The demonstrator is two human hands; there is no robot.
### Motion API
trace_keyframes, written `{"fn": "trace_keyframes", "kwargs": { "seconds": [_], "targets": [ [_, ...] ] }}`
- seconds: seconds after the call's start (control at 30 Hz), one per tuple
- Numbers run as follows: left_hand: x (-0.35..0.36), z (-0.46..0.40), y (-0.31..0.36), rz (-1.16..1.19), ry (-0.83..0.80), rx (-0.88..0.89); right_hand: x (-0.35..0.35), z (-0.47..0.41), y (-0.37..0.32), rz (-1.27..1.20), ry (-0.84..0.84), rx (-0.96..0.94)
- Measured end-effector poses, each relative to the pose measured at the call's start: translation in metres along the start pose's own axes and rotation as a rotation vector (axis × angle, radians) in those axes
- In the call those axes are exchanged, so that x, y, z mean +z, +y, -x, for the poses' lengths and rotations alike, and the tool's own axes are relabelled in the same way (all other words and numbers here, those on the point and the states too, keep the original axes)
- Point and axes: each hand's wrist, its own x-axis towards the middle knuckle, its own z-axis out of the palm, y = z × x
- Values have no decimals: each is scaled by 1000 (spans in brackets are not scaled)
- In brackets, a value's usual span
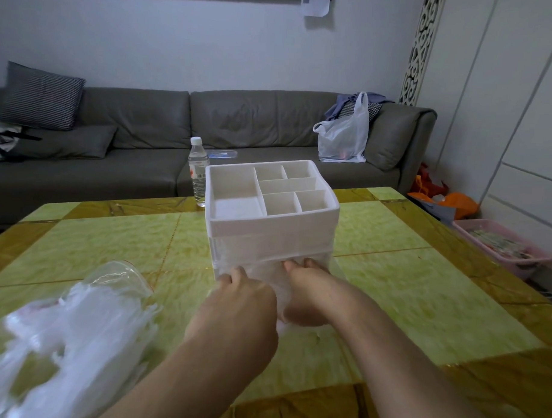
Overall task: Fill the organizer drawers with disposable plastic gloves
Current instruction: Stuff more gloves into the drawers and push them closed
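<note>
At the frame's center, your left hand (247, 289) and right hand (303, 291) grip a wad of disposable plastic gloves (274, 279) at the white organizer's (268, 227) lower drawer; bunched film may jam it, while the loose pile (73, 333) lies lower left.

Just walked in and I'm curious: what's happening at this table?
A person is stuffing thin plastic gloves into the lower front of a white organizer on the table. The left hand and the right hand both press into the gloves at the drawer. Its top compartments look empty. More gloves lie in a clear bag on the left.
</note>
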Motion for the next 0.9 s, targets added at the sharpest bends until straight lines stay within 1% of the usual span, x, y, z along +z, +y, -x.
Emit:
{"fn": "trace_keyframes", "kwargs": {
  "seconds": [0.07,0.17,0.33,0.47,0.57,0.63,0.73,0.83,0.9],
  "targets": [
    [1,-5,2,7,-54,-52,1,0,-1,12,6,3],
    [11,-23,2,15,-64,-102,2,3,-4,23,-88,78],
    [28,-48,-3,69,-103,-103,5,0,2,43,10,-35],
    [26,-53,-3,56,-145,-103,5,-3,-4,-73,-111,27],
    [20,-36,-3,61,-93,-79,2,-5,-14,52,-56,41],
    [19,-19,-5,24,-2,-17,2,-7,-22,121,-102,78],
    [15,3,-11,-64,133,35,0,-5,-28,103,-157,142],
    [10,10,-17,-129,110,-12,0,5,-24,141,-111,66],
    [11,12,-20,-150,115,-33,3,9,-19,95,-39,-4]
  ]
}}
